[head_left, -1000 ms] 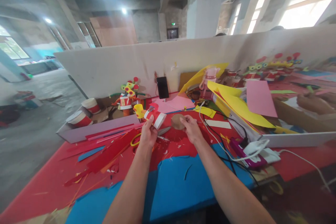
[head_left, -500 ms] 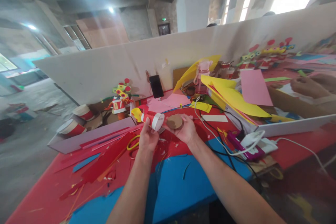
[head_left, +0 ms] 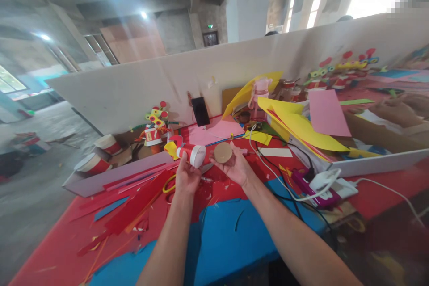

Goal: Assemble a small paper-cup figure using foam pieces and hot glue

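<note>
My left hand (head_left: pixel 187 178) is closed round a small paper cup (head_left: pixel 196 156) wrapped in red and white. The cup lies tilted on its side, its white end toward my right hand. Yellow and red paper pieces stick out at its other end. In my right hand (head_left: pixel 239 170) is a round brown cardboard disc (head_left: pixel 223 153), its flat face turned toward me. Disc and cup are close together but apart. Yellow-handled scissors (head_left: pixel 168 184) lie left of my left wrist, partly hidden.
Paper strips (head_left: pixel 134 205) and blue sheets (head_left: pixel 231 228) cover the red table. A phone (head_left: pixel 200 111) leans on the white partition. Left is a tray with cups (head_left: pixel 94 164) and a finished figure (head_left: pixel 154 127). Cables, a purple power strip (head_left: pixel 313 187) and a paper-filled box (head_left: pixel 378 163) lie right.
The brown disc has been raised and tipped, so its face shows rounder. My left hand and the cup have shifted slightly left and down. The other person's hands at right have moved.
</note>
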Tool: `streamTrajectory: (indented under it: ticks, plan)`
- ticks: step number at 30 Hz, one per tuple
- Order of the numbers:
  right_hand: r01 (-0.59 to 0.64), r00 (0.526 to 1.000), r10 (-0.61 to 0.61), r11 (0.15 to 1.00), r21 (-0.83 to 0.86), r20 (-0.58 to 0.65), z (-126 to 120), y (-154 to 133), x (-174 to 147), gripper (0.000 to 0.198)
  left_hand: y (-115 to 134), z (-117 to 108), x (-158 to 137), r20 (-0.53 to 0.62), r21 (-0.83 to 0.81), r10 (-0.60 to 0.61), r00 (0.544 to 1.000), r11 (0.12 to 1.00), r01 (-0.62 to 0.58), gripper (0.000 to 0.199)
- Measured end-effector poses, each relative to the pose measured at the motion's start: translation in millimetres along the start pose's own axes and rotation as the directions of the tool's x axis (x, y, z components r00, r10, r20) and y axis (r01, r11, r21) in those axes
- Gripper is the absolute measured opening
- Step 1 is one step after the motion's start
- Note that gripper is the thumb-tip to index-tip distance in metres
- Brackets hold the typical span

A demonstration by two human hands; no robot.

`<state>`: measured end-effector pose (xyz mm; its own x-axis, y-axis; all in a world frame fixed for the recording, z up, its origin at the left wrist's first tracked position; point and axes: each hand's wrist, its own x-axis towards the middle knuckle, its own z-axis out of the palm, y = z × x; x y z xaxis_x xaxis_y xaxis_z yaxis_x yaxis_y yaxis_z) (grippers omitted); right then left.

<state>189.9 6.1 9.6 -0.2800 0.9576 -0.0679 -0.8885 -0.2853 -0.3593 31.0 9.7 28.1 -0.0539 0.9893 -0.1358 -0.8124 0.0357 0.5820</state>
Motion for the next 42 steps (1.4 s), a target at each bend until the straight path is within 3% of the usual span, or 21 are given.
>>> streamTrajectory:
  ticks: [3,5,6,8,11,13,16,20,23,25,27,29,31,33,36,40,42]
  plan:
    - [0.049,0.999,-0.047,0.99,-0.132,0.017,1,4,0,0.031,1,1,-1,-0.031,0.016,0.0,1.0,1.0,0.001,0.018]
    - [0.177,0.984,-0.171,0.93,-0.323,0.047,3,7,-1,0.035,2,1,-1,-0.039,0.033,-0.009,0.999,0.999,0.01,0.02]
    - [0.268,0.962,-0.26,0.856,-0.442,0.08,5,8,-2,0.043,3,0,0,-0.036,0.038,-0.016,0.999,0.999,0.017,0.021]
    - [0.444,0.882,-0.431,0.616,-0.65,0.193,7,9,-6,0.061,4,-1,1,-0.022,0.043,-0.032,0.999,0.999,0.033,0.024]
    - [0.574,0.759,-0.53,0.268,-0.774,0.379,9,7,-11,0.069,5,-2,2,-0.029,0.046,-0.027,0.999,0.999,0.028,0.026]
    - [0.584,0.733,-0.522,0.153,-0.797,0.437,9,5,-12,0.065,5,-1,1,-0.051,0.048,-0.013,0.999,0.999,0.016,0.025]
    - [0.57,0.739,-0.496,0.101,-0.815,0.456,8,4,-12,0.066,6,0,0,-0.068,0.047,-0.013,0.998,0.999,0.017,0.024]
    - [0.582,0.728,-0.521,0.123,-0.804,0.447,9,5,-13,0.063,6,0,0,-0.075,0.048,-0.028,0.997,0.998,0.032,0.026]
    - [0.579,0.734,-0.548,0.198,-0.791,0.401,10,8,-13,0.062,6,1,0,-0.055,0.046,-0.018,0.998,0.999,0.02,0.027]
    - [0.554,0.782,-0.532,0.352,-0.755,0.325,10,9,-11,0.058,6,1,-1,-0.06,0.035,-0.011,0.998,0.999,0.013,0.025]
    - [0.476,0.868,-0.444,0.616,-0.628,0.223,11,10,-9,0.048,5,1,-1,-0.07,0.02,0.003,0.998,1.0,-0.002,0.022]
    - [0.326,0.945,-0.281,0.854,-0.406,0.168,11,7,-9,0.038,4,1,0,-0.072,0.008,0.021,0.997,1.0,-0.021,0.019]
    - [0.187,0.974,-0.15,0.956,-0.224,0.171,11,2,-10,0.036,4,0,0,-0.076,0.007,0.028,0.997,1.0,-0.027,0.018]
    - [0.134,0.98,-0.105,0.977,-0.169,0.169,10,-3,-11,0.038,3,0,1,-0.087,0.012,0.026,0.996,1.0,-0.025,0.017]
    - [0.185,0.982,-0.156,0.919,-0.347,0.109,5,-4,-6,0.033,2,-1,1,-0.063,0.013,0.026,0.998,1.0,-0.025,0.018]
    - [0.339,0.915,-0.402,0.74,-0.58,0.022,-3,3,4,0.033,1,0,1,-0.051,0.009,0.044,0.998,0.999,-0.044,0.018]
    - [0.385,0.888,-0.459,0.709,-0.591,0.029,-2,6,5,0.034,1,1,1,-0.052,0.019,0.045,0.998,0.999,-0.044,0.019]
